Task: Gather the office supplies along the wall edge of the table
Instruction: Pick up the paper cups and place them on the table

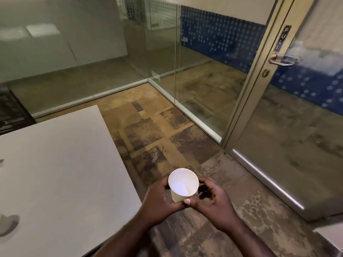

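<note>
A white paper cup is held upright in front of me, over the floor just right of the table's corner. Its inside looks empty. My left hand wraps the cup's side from the left, thumb at its base. My right hand cups it from the right with curled fingers. The white table fills the lower left. Two small pale objects show only partly at its left edge, one higher up and one lower down, too cut off to identify.
Brown patterned carpet lies between the table and the glass partition walls. A glass door with a metal handle and a PULL label stands at right. A black mesh object sits behind the table at far left.
</note>
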### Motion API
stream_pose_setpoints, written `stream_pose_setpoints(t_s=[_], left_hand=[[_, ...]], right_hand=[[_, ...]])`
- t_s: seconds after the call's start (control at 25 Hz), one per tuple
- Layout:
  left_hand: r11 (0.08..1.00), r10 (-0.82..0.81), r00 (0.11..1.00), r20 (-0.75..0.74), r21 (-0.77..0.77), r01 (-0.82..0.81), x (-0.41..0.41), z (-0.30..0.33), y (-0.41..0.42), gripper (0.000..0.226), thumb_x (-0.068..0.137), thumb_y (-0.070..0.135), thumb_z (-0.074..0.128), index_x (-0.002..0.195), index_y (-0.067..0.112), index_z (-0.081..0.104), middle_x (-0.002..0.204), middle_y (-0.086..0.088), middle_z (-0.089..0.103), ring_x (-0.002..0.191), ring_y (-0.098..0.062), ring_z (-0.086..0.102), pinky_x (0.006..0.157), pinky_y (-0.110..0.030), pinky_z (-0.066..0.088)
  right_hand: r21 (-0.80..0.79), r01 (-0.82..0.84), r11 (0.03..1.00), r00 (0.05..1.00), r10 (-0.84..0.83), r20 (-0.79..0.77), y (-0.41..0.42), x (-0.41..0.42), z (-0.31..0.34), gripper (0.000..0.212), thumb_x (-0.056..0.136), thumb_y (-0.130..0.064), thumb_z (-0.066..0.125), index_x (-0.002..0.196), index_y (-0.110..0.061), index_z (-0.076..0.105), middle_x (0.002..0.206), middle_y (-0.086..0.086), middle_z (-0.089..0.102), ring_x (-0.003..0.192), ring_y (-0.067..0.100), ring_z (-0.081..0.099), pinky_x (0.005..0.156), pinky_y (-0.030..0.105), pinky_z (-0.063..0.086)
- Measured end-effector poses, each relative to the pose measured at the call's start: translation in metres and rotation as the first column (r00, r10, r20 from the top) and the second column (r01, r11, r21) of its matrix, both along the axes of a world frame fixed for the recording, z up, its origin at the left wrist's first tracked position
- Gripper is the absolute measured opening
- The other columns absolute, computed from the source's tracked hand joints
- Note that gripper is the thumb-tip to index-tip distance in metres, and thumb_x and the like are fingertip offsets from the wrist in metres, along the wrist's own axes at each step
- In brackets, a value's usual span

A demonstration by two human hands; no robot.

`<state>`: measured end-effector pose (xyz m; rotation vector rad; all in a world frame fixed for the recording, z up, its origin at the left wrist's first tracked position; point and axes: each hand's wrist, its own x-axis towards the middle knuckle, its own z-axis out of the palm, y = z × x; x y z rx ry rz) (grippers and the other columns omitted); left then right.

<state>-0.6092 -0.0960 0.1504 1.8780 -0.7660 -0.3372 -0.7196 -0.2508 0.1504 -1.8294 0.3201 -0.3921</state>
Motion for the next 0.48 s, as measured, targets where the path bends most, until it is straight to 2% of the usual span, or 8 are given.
stream_pose_setpoints(t_s=[0.24,0.48], left_hand=[[1.0,-0.029,0.999,-0.037,-0.002,0.029,0.035,-0.006,-0.075,0.06,0.049,0.056,0.081,0.101,0.051,0.054,0.104,0.044,0.058,0.096,0.015,0.057,0.074,-0.001,0.04],[0.997,0.019,0.998,-0.065,-0.07,-0.024,0.128,-0.018,-0.133,0.058,0.05,0.053,0.083,0.1,0.054,0.054,0.102,0.046,0.057,0.096,0.02,0.054,0.072,0.002,0.038]], right_hand=[[-0.016,0.049,0.999,0.999,-0.05,-0.018,-0.067,0.027,-0.005,0.057,0.064,-0.046,0.081,0.117,-0.034,0.061,0.106,-0.018,0.06,0.086,0.01,0.063,0.07,0.021,0.051],[-0.071,-0.013,0.997,0.998,0.008,-0.064,-0.128,0.13,-0.006,0.052,0.065,-0.044,0.081,0.113,-0.041,0.059,0.106,-0.012,0.06,0.084,0.009,0.062,0.069,0.026,0.053]])
